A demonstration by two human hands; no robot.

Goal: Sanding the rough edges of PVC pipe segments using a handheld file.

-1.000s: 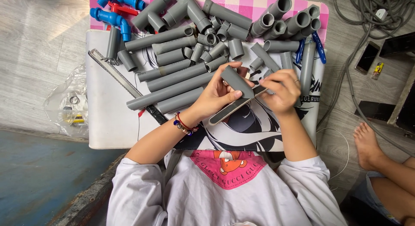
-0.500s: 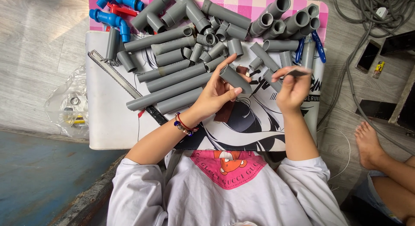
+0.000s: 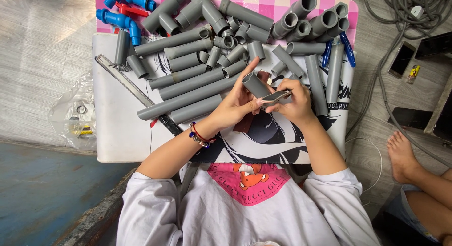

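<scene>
Left hand point(image 3: 235, 107) fingers grip a short grey pipe point(image 3: 255, 84); right hand point(image 3: 292, 102) fingers pinch a flat strip point(image 3: 275, 96) against the pipe's near edge, bare surface point(image 3: 117, 133) left of it.

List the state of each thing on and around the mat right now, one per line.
Left hand: grip shut on a short grey pipe, tilted.
Right hand: grip shut on a flat file, against the pipe's end.
Saw: lying flat, untouched.
Long pipes: lying loose.
Blue taps: lying at the mat's corner.
Phone: screen dark.
</scene>
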